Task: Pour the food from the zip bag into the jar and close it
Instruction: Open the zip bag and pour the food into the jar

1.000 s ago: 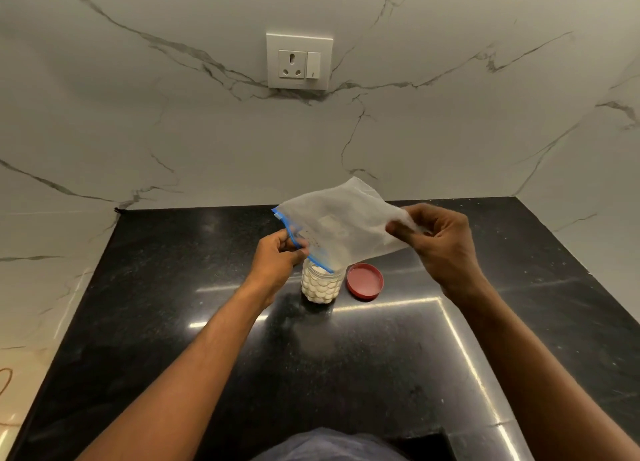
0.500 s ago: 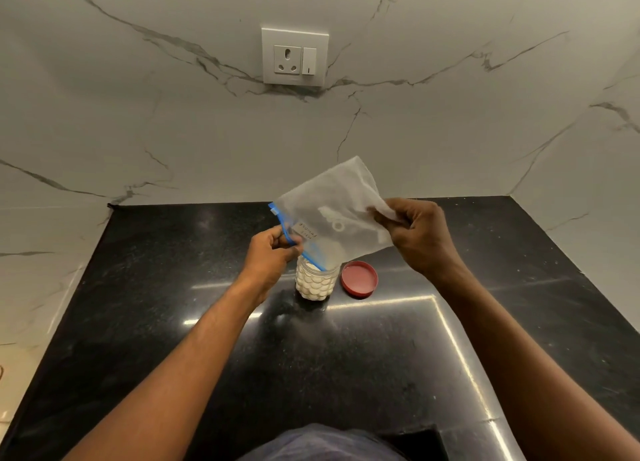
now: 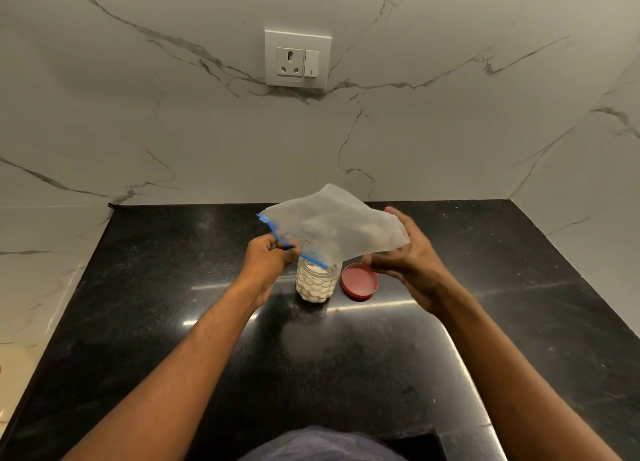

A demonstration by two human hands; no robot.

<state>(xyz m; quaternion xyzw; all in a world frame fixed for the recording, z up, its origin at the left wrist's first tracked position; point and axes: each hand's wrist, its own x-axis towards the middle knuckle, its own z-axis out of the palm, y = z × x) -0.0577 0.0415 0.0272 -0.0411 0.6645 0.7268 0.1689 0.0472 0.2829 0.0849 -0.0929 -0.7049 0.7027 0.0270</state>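
Pinching the zip bag point(image 3: 339, 228) above the jar point(image 3: 317, 284) is the left hand point(image 3: 268, 258); the right hand point(image 3: 412, 256) spreads open beside it.

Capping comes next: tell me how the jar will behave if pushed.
The jar looks full of white pieces, so probably steady, hard to tip. On the glossy counter it may slide. Its dimpled wall likely aids grip.

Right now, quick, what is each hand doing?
Left hand: pinching the blue zip edge of the zip bag.
Right hand: open, fingers straight at the bag's other end, gripping nothing.
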